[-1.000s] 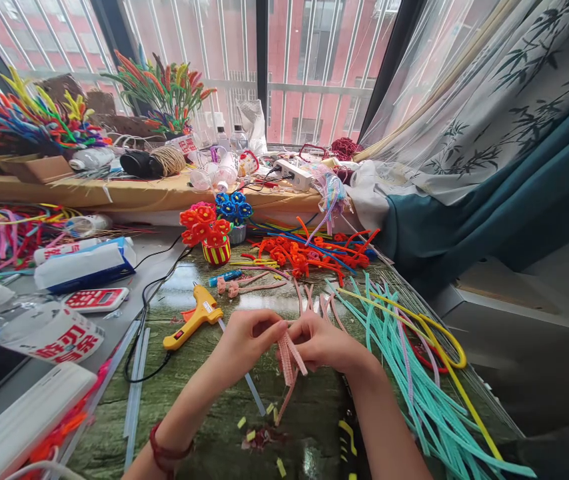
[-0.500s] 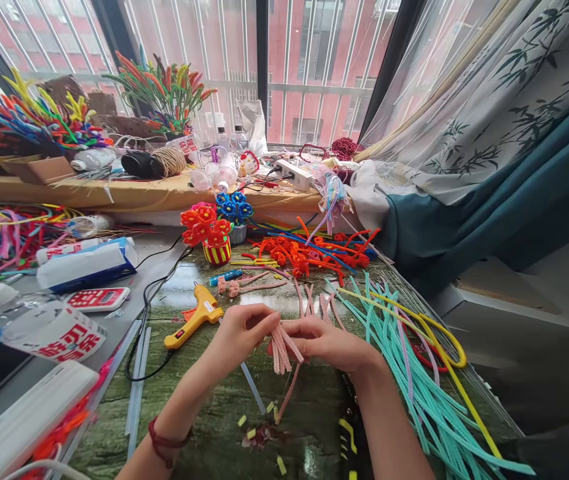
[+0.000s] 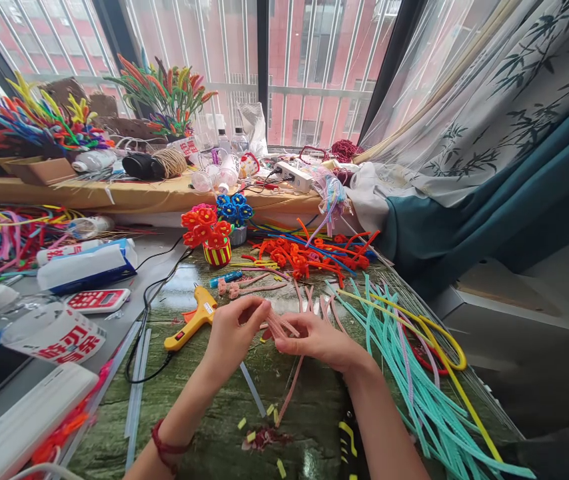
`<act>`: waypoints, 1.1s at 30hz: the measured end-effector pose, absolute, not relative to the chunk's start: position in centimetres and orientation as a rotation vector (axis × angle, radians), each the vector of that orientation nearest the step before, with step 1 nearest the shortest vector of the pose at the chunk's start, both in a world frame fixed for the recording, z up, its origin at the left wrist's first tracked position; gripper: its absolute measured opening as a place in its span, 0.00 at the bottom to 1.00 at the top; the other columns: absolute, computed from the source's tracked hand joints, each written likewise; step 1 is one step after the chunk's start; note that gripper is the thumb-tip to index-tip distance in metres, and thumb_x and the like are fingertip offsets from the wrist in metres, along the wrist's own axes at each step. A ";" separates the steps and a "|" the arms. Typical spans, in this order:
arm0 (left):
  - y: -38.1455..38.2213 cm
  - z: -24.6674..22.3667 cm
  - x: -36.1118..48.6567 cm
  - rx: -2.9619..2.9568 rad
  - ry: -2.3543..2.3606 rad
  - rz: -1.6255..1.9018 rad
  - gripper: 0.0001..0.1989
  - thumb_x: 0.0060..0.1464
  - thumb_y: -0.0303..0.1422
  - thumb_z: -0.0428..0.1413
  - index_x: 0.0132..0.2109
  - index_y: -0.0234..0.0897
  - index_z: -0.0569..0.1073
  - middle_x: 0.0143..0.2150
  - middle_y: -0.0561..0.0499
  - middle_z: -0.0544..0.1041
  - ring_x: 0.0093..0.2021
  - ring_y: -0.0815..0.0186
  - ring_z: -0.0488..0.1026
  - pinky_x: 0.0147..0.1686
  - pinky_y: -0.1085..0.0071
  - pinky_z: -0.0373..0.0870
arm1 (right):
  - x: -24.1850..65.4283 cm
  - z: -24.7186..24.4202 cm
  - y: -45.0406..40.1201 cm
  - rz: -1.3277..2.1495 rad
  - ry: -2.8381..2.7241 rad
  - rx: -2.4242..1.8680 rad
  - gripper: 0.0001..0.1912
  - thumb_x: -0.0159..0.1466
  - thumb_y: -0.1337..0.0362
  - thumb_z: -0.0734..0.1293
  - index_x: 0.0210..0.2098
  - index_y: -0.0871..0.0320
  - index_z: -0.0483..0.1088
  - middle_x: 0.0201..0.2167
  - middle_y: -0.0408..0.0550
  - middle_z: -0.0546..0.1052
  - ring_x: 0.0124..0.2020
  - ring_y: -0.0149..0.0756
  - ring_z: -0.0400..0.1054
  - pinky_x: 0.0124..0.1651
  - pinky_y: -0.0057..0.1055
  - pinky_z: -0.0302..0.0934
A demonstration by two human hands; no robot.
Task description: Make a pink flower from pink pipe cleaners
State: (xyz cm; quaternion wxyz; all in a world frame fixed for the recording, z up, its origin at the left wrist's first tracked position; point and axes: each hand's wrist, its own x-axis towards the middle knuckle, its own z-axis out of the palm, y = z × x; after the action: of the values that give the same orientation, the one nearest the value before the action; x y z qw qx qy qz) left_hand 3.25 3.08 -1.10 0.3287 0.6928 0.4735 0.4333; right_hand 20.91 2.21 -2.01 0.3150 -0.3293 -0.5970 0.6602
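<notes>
My left hand (image 3: 234,337) pinches one end of a small bundle of short pink pipe cleaners (image 3: 281,327) between thumb and fingertips. The other ends point right into my right hand (image 3: 322,341), whose thumb and fingers close round them. Under the hands, a single pink pipe cleaner (image 3: 292,393) lies on the green tabletop (image 3: 204,407). More pink stems (image 3: 326,309) rest just beyond my right hand. Left of my left hand lies a yellow glue gun (image 3: 192,327), partly covered by the hand. Small yellow offcuts (image 3: 280,468) are scattered near the front.
Turquoise pipe cleaners (image 3: 414,373) spread along the right side. Orange pipe-cleaner pieces (image 3: 289,257) are heaped at the back, beside a striped pot (image 3: 217,253) of red flowers. Glue sticks (image 3: 137,380) and a white power strip (image 3: 29,420) lie on the left. A black cable runs from the glue gun.
The pink bundle hung downward in a fan; now it is turned to point right, with my right fingers round its ends. My left hand has moved slightly left and up.
</notes>
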 end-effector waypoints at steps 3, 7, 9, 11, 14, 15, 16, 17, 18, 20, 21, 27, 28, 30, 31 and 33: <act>2.9 -1.4 3.3 1.831 1.272 1.228 0.13 0.56 0.40 0.55 0.33 0.34 0.75 0.27 0.51 0.77 0.26 0.68 0.71 0.26 0.75 0.68 | 20.3 -2.2 2.3 1.790 -1.498 -0.866 0.23 0.53 0.48 0.73 0.33 0.63 0.73 0.28 0.44 0.74 0.30 0.32 0.67 0.35 0.28 0.60; 2.8 -1.4 3.3 1.886 1.323 1.257 0.12 0.58 0.39 0.54 0.34 0.34 0.75 0.29 0.51 0.77 0.28 0.67 0.72 0.28 0.74 0.68 | 19.8 -2.7 2.5 1.759 -1.431 -0.907 0.23 0.53 0.46 0.72 0.28 0.63 0.71 0.21 0.44 0.75 0.21 0.29 0.67 0.26 0.26 0.59; 2.7 -1.2 3.3 1.914 1.338 1.259 0.12 0.59 0.38 0.53 0.34 0.34 0.74 0.28 0.51 0.77 0.28 0.67 0.71 0.28 0.74 0.68 | 19.7 -2.8 2.6 1.721 -1.428 -0.914 0.23 0.54 0.46 0.72 0.30 0.63 0.71 0.20 0.43 0.75 0.19 0.28 0.66 0.23 0.24 0.57; 2.7 -1.2 3.2 1.933 1.338 1.262 0.12 0.59 0.37 0.52 0.34 0.35 0.74 0.28 0.52 0.76 0.28 0.67 0.71 0.29 0.74 0.67 | 19.8 -2.9 2.6 1.708 -1.436 -0.898 0.23 0.54 0.46 0.71 0.31 0.63 0.71 0.20 0.43 0.74 0.18 0.27 0.66 0.21 0.23 0.55; 2.8 -1.2 3.0 1.939 1.327 1.267 0.11 0.60 0.37 0.52 0.34 0.35 0.74 0.27 0.52 0.75 0.29 0.67 0.71 0.29 0.74 0.67 | 19.9 -2.7 2.6 1.693 -1.448 -0.866 0.23 0.56 0.47 0.70 0.32 0.64 0.71 0.20 0.41 0.73 0.17 0.26 0.65 0.20 0.23 0.54; 2.9 -1.2 3.0 1.936 1.327 1.266 0.11 0.60 0.37 0.52 0.35 0.35 0.74 0.27 0.52 0.75 0.29 0.67 0.71 0.29 0.74 0.67 | 20.0 -2.7 2.6 1.685 -1.454 -0.857 0.23 0.57 0.47 0.70 0.33 0.64 0.71 0.20 0.41 0.72 0.17 0.26 0.64 0.20 0.22 0.54; 2.9 -1.3 2.9 1.932 1.329 1.266 0.11 0.60 0.37 0.52 0.35 0.35 0.74 0.27 0.52 0.76 0.30 0.67 0.72 0.28 0.74 0.67 | 20.0 -2.6 2.6 1.678 -1.460 -0.850 0.23 0.57 0.46 0.69 0.34 0.64 0.72 0.19 0.40 0.71 0.17 0.25 0.64 0.19 0.22 0.53; 3.0 -1.3 2.9 1.926 1.333 1.267 0.12 0.59 0.38 0.52 0.35 0.35 0.74 0.28 0.51 0.76 0.30 0.66 0.72 0.28 0.74 0.66 | 20.0 -2.5 2.6 1.672 -1.465 -0.849 0.24 0.58 0.46 0.68 0.34 0.64 0.72 0.19 0.40 0.70 0.16 0.25 0.63 0.19 0.22 0.51; 3.0 -1.4 2.8 1.919 1.336 1.268 0.12 0.59 0.38 0.53 0.35 0.35 0.74 0.29 0.51 0.76 0.30 0.66 0.72 0.28 0.75 0.66 | 20.0 -2.4 2.5 1.668 -1.467 -0.851 0.24 0.59 0.45 0.67 0.35 0.64 0.72 0.18 0.39 0.70 0.16 0.24 0.62 0.18 0.21 0.50; 3.1 -1.5 2.8 1.895 1.333 1.279 0.12 0.58 0.39 0.53 0.35 0.34 0.75 0.29 0.51 0.77 0.30 0.66 0.72 0.28 0.75 0.67 | 20.0 -2.2 2.5 1.658 -1.458 -0.867 0.26 0.59 0.44 0.66 0.35 0.64 0.73 0.18 0.39 0.69 0.15 0.24 0.61 0.17 0.21 0.48; 3.1 -1.5 2.8 1.877 1.322 1.285 0.12 0.58 0.39 0.54 0.36 0.34 0.75 0.29 0.51 0.77 0.30 0.66 0.73 0.28 0.75 0.67 | 20.0 -2.2 2.5 1.652 -1.448 -0.874 0.26 0.60 0.44 0.66 0.35 0.64 0.73 0.17 0.39 0.68 0.15 0.23 0.60 0.17 0.21 0.48; 3.3 -1.6 3.1 1.842 1.224 1.236 0.17 0.59 0.44 0.51 0.40 0.33 0.73 0.31 0.50 0.76 0.29 0.67 0.71 0.29 0.74 0.67 | 19.9 -2.1 2.3 1.627 -1.389 -0.854 0.24 0.60 0.45 0.66 0.34 0.64 0.72 0.16 0.37 0.65 0.14 0.22 0.57 0.16 0.22 0.44; 3.3 -1.6 3.1 1.875 1.255 1.220 0.17 0.60 0.45 0.50 0.38 0.34 0.73 0.28 0.51 0.75 0.26 0.68 0.70 0.27 0.74 0.66 | 19.9 -2.1 2.3 1.626 -1.396 -0.856 0.24 0.60 0.45 0.66 0.33 0.63 0.72 0.16 0.36 0.64 0.14 0.22 0.56 0.16 0.22 0.44; 3.2 -1.6 3.1 1.942 1.334 1.191 0.19 0.61 0.45 0.47 0.33 0.35 0.70 0.23 0.54 0.71 0.22 0.69 0.66 0.24 0.75 0.61 | 19.9 -2.2 2.4 1.620 -1.417 -0.862 0.24 0.60 0.45 0.66 0.33 0.63 0.73 0.15 0.36 0.63 0.14 0.22 0.54 0.16 0.22 0.44; 3.2 -1.7 3.0 1.965 1.371 1.183 0.19 0.62 0.45 0.46 0.30 0.36 0.68 0.21 0.55 0.68 0.21 0.70 0.64 0.23 0.74 0.59 | 19.9 -2.3 2.4 1.618 -1.427 -0.863 0.24 0.60 0.45 0.66 0.33 0.63 0.73 0.15 0.35 0.62 0.14 0.22 0.53 0.17 0.22 0.44; 3.1 -1.8 3.0 1.993 1.422 1.172 0.21 0.63 0.43 0.43 0.25 0.38 0.63 0.18 0.56 0.63 0.20 0.69 0.60 0.23 0.73 0.55 | 19.9 -2.3 2.4 1.612 -1.443 -0.859 0.23 0.61 0.45 0.66 0.32 0.63 0.73 0.15 0.35 0.60 0.14 0.22 0.51 0.17 0.22 0.44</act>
State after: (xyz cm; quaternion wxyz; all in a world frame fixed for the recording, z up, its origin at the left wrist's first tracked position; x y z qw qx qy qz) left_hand 3.00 3.07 -1.77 0.2120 0.7175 0.5121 0.4218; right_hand 19.90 2.39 -2.33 0.3956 -0.3390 -0.5694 0.6360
